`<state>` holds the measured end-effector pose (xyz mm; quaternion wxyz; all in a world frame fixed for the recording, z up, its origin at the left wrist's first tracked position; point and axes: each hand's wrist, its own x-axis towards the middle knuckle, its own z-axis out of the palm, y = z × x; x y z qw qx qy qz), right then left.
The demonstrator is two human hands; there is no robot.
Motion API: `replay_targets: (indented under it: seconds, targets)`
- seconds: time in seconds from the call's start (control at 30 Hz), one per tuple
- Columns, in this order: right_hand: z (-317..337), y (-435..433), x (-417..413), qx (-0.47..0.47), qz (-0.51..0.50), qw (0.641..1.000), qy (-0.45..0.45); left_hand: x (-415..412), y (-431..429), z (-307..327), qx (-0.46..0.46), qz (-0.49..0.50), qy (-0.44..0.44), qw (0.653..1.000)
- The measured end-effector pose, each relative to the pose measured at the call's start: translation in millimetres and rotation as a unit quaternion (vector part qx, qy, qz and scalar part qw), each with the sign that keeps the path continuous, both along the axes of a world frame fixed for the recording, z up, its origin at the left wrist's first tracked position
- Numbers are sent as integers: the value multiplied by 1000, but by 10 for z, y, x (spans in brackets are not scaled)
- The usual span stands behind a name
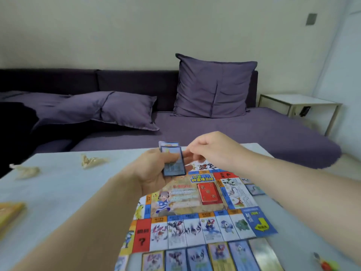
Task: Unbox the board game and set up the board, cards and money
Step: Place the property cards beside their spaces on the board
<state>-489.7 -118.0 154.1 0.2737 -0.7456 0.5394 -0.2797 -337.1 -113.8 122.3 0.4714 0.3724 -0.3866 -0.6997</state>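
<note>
holding a deck (pixel 172 163) above the board (pixel 195 218), the left hand (pixel 150 173) curls round it so the right hand (pixel 207 149) can pinch one off the top, likely to deal. under both hands lies one red pile (pixel 210 193). nearest the wrists, about six cards (pixel 199 259) line the board's edge, seemingly matched to squares.

Bare forearms end in the bare left hand (pixel 151 174) and right hand (pixel 212 147).
</note>
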Motion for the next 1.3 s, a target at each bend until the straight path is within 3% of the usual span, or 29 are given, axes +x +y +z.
replay_targets:
  seconds: [0.17,0.3,0.43,0.57,0.8,1.13,1.3]
  targets:
    - [-73,559,40,70,-44,984,-159,10,669,-32,-26,-24,-72,997]
    - [-312,929,80,142,-32,955,-258,26,1092,-148,-51,-9,-123,991]
    - [-483,1204,82,157,-11,928,-338,48,1326,-264,-52,31,-163,985]
    - [-736,1428,84,161,0,925,-343,11,1510,-430,-48,63,-229,970]
    - [-1044,1438,7,167,-31,947,-273,-87,1570,-776,-17,78,-311,947]
    - [-1193,1305,-158,193,-68,941,-268,-97,1480,-818,74,66,-167,981]
    - [-1203,1273,-324,215,-66,926,-303,-236,1392,-833,73,71,-180,978]
